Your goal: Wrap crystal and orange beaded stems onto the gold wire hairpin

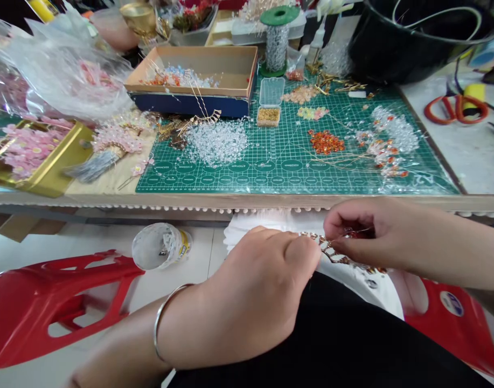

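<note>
L hand (247, 302) & R hand (378, 237) pinch beaded piece (343, 260); prob. light, bendy, fragile; best held by metal frame (329, 255).

Red stool (26, 302) at lower left, white bucket (185, 245) beside it; black tub (376, 51) upper right, orange-handled scissors (459, 109) below

Cutting mat (283, 148) on table (271, 201) — scissors (459, 106) right, box (226, 104) behind bead pile (217, 141)

Before you, a table (473, 167) runs across the view, white bobbles (214, 209) hanging along its front edge. Below you lies a pale tiled floor (202, 258), a red plastic stool (24, 302) at your left.
</note>
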Motion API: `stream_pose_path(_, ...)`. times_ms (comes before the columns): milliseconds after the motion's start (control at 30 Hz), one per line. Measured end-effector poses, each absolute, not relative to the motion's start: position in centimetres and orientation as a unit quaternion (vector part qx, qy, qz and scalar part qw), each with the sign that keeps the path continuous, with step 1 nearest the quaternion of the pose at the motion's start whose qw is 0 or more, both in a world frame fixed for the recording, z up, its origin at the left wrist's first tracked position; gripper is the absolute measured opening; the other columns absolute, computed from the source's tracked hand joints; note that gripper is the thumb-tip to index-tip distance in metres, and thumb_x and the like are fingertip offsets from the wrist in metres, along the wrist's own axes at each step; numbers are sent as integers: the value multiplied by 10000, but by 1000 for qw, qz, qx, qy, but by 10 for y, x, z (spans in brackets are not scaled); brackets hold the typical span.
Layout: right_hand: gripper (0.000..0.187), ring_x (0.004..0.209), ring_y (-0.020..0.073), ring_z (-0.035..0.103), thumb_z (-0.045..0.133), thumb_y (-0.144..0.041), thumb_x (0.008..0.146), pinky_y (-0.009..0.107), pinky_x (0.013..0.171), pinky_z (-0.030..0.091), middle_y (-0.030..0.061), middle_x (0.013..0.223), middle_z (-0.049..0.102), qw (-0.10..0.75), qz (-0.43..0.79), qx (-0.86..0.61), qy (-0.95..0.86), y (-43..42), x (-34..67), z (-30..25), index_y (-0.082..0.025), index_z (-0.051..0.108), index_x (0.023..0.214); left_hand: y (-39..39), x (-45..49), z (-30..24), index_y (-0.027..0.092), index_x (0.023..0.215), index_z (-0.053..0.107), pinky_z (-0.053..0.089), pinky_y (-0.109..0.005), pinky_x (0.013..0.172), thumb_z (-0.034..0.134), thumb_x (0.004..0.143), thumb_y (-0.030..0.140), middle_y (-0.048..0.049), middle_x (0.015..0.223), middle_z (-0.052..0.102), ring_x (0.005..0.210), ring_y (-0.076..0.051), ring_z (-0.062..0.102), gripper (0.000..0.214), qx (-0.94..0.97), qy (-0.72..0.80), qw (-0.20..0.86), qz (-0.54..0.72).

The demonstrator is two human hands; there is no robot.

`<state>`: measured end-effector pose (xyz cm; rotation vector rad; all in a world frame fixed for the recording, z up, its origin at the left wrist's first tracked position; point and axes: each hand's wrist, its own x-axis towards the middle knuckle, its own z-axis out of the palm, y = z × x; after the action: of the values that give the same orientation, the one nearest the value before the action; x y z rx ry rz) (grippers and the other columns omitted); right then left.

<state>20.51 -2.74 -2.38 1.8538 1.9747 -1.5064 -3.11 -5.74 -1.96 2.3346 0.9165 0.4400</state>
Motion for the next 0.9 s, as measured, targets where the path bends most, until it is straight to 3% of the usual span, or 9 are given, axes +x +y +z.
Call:
stream_pose_path(100, 188, 555, 121, 458, 630, -420, 784, 232, 487, 369, -29, 615, 560, 23, -483, 590, 646, -25, 208, -18, -235, 617, 752, -46, -38, -25, 194, 1023, 621, 505, -327, 856, 583, 974, 170, -28, 987, 706, 898, -169, 638, 66, 794, 368, 418, 243)
stream_pose_path(200, 196, 537, 123, 458, 604, -440, 796, 231, 460, 375, -25, 627, 554, -3, -462, 576, 674, -23, 211, -16, -250, 631, 756, -25, -44, -38, 240, 1121, 624, 543, -320, 898, 626, 972, 243, -32, 1118, 689, 996, -164, 664, 149, 605, 399, 589, 357)
stream_pose_path(333, 179, 537, 139, 478, 592, -413, 790, 250, 463, 374, -13, 611, 574, -38, -427, 558, 711, -28, 208, -17, -255, 642, 723, -5, -45, -57, 216, 1149, 664, 572, -352, 895, 671, 868, 107, -81, 1175, 708, 1082, -215, 705, 302, 450, 303, 804, 243)
stream_pose_path(433, 168, 539, 144, 493, 578, -399, 779, 265, 481, 358, -14, 603, 598, -70, -407, 574, 707, -34, 205, -20, -258, 654, 729, -3, -42, -65, 226, 1201, 680, 593, -403, 905, 719, 803, 94, -98, 1200, 707, 1110, -261, 719, 421, 381, 192, 887, 178)
stream_pose_path(567, 137, 543, 136, 468, 577, -368, 792, 262, 490, 354, -29, 595, 572, -76, -417, 592, 686, -39, 206, -24, -264, 653, 742, -9, -35, -70, 217, 1175, 665, 604, -420, 891, 765, 769, 143, -90, 1139, 722, 1056, -279, 752, 424, 326, 174, 910, 189)
stream_pose_path(767, 129, 545, 127, 441, 548, -333, 842, 252, 476, 335, -39, 607, 526, -81, -420, 593, 682, -44, 206, -29, -260, 623, 767, -23, -19, -65, 180, 984, 636, 584, -289, 742, 689, 772, 86, -22, 814, 726, 746, -154, 751, 237, 371, 265, 856, 243)
stream_pose_path(900, 134, 512, 120, 496, 619, -319, 835, 239, 444, 355, -43, 605, 581, -61, -415, 564, 711, -41, 204, -31, -258, 630, 716, -29, -13, -59, 188, 928, 597, 525, -234, 700, 670, 770, 64, 17, 714, 702, 685, -104, 694, 213, 432, 340, 806, 220)
